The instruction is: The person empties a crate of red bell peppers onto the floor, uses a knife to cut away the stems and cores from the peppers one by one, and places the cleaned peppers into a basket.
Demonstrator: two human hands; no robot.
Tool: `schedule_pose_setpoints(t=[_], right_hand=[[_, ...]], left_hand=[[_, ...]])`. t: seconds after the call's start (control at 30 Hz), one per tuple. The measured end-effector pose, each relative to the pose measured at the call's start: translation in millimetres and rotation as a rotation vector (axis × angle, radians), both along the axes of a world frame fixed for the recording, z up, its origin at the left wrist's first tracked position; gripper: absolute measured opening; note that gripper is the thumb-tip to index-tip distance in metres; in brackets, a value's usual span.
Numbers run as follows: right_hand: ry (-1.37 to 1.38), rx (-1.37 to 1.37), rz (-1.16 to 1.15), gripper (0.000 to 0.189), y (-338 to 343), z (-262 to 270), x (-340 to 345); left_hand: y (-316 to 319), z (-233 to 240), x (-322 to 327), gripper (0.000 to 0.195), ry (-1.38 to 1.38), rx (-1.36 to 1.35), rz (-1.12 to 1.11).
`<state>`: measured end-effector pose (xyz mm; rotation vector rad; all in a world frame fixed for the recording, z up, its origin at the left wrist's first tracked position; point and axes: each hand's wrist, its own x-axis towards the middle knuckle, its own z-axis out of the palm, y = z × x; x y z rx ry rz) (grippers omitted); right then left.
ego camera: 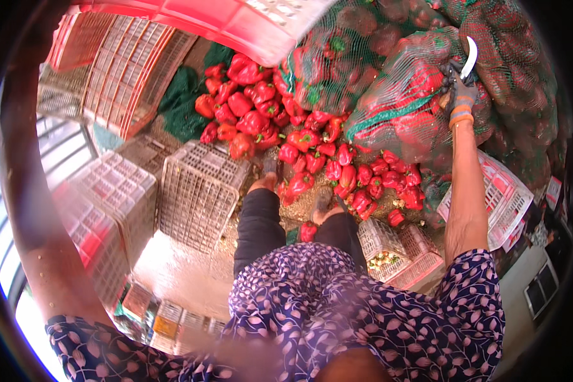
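Observation:
My right hand (460,94), in a grey glove with an orange cuff, is shut on a knife with a short curved blade (471,57). The hand is over a green mesh sack (410,105) of red bell peppers; whether it touches the mesh I cannot tell. My left hand is out of view. Its forearm rises along the left rim towards a red plastic crate (210,24) that hangs large and close across the top. Before my feet lies a heap of loose red bell peppers (253,122).
More full mesh sacks (506,57) are piled at upper right. Empty-looking crates (205,191) stand at left, beside dark green netting (184,105). A crate with pepper scraps (387,260) stands by my right leg. Another crate (501,200) lies under my right arm.

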<state>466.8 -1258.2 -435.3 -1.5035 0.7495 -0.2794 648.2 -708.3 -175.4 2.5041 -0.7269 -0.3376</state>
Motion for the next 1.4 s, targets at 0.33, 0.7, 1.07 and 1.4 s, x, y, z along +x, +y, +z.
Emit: schedule_pose_setpoints(t=[0.33, 0.7, 1.07, 1.4], right_hand=[[-0.097, -0.032, 0.01, 0.016, -5, 8, -11], [-0.092, -0.249, 0.684, 0.021, 151, 45, -62], [0.256, -0.807, 1.313, 0.071, 371, 6, -81], [0.621, -0.985, 1.134, 0.049, 372, -30, -95]], left_hand=[[-13, -34, -247, 0.009, 0.522, -0.451, 0.579], [-16, -168, -481, 0.009, 0.353, -0.071, 0.65], [31, -226, -606, 0.024, 0.243, 0.2, 0.291], [102, -283, -619, 0.051, 0.418, -0.308, 0.812]])
